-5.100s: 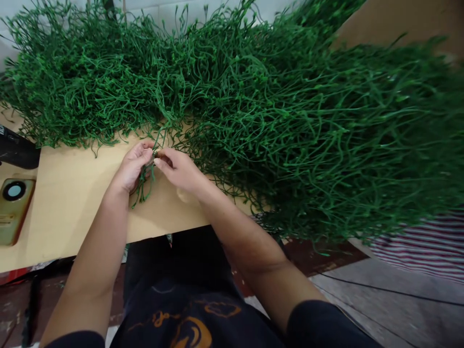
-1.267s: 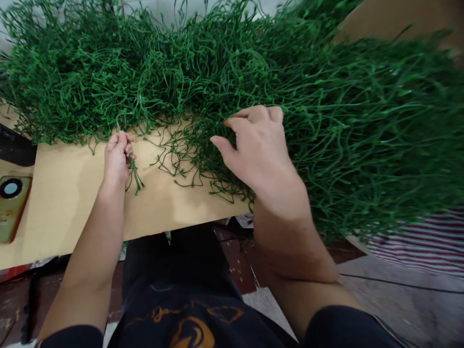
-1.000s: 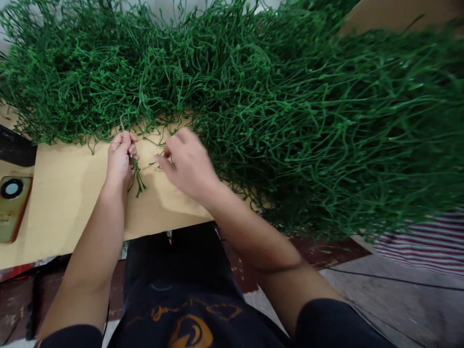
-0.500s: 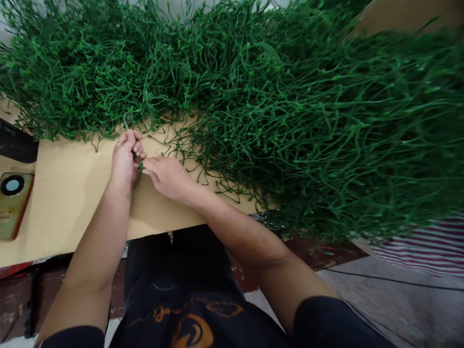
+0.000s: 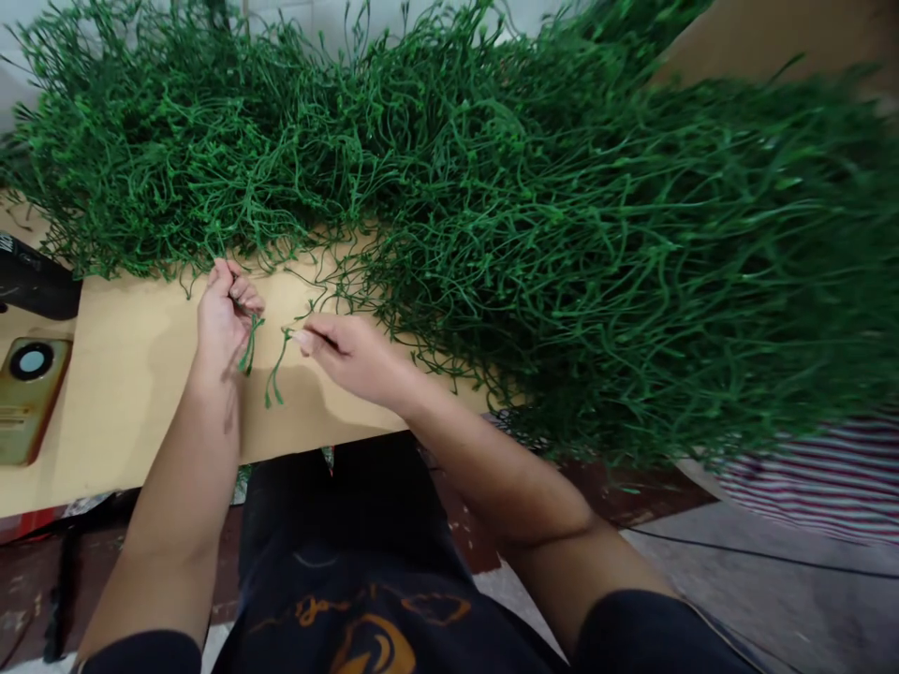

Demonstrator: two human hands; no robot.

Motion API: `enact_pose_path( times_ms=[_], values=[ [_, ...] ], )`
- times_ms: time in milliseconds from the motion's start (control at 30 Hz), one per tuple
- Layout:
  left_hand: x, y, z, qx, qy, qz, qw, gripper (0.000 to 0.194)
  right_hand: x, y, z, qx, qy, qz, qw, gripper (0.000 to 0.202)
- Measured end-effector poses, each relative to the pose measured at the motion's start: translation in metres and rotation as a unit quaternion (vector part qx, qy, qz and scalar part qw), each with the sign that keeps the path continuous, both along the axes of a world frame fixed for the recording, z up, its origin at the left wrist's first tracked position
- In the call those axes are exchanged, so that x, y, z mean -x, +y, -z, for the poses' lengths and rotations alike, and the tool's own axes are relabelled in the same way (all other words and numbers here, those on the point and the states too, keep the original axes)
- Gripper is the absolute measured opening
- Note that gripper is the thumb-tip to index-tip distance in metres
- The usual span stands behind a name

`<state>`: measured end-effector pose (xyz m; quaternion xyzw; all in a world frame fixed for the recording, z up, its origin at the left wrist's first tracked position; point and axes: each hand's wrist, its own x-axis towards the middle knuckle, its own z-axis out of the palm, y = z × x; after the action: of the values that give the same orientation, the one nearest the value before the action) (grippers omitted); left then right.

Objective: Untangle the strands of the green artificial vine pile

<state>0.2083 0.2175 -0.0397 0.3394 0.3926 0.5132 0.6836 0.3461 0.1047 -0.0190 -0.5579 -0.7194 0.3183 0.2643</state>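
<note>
My left hand (image 5: 228,314) is closed on a green stem, whose forked lower end (image 5: 250,348) hangs below the fingers. To its right, my right hand (image 5: 355,356) pinches another thin green stem (image 5: 278,368) between thumb and forefinger. This stem splits into two small tips that point down toward the table. A gap separates the two hands. Beyond them lies a large heap of green branching stems (image 5: 281,150), which look like artificial plant pieces. Loose stems (image 5: 341,295) from the heap reach close to my right hand.
The tan table (image 5: 140,374) has its front edge close to my body. On the left lie a phone (image 5: 18,421) and a black cylindrical object (image 5: 38,281). More stems (image 5: 667,281) pile up on the right, near a striped cloth (image 5: 815,487). A brown panel (image 5: 779,37) stands behind.
My hands were together and are now apart: the left shifted slightly left, the right moved right. A stem now hangs visibly from each hand.
</note>
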Motion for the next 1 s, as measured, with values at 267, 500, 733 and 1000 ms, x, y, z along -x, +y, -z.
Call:
enact_pose_path(
  times_ms=[267,500,733,1000],
  values=[
    [-0.018,-0.009,-0.006,0.071,-0.033,0.013,0.997,0.038,0.014,0.025,0.021,0.048,0.005,0.032,0.998,0.043],
    [-0.019,-0.008,-0.001,-0.039,0.024,0.037,0.998,0.035,0.023,0.043,0.038,0.013,0.127,0.001,0.992,0.016],
    [-0.022,-0.009,-0.001,-0.021,0.054,0.02,0.998,0.037,0.016,0.042,0.037,0.031,0.147,-0.056,0.987,0.026],
    [-0.012,0.003,0.005,0.035,-0.021,-0.065,0.997,0.034,0.021,0.015,0.027,0.075,0.126,-0.17,0.975,0.021]
  ],
)
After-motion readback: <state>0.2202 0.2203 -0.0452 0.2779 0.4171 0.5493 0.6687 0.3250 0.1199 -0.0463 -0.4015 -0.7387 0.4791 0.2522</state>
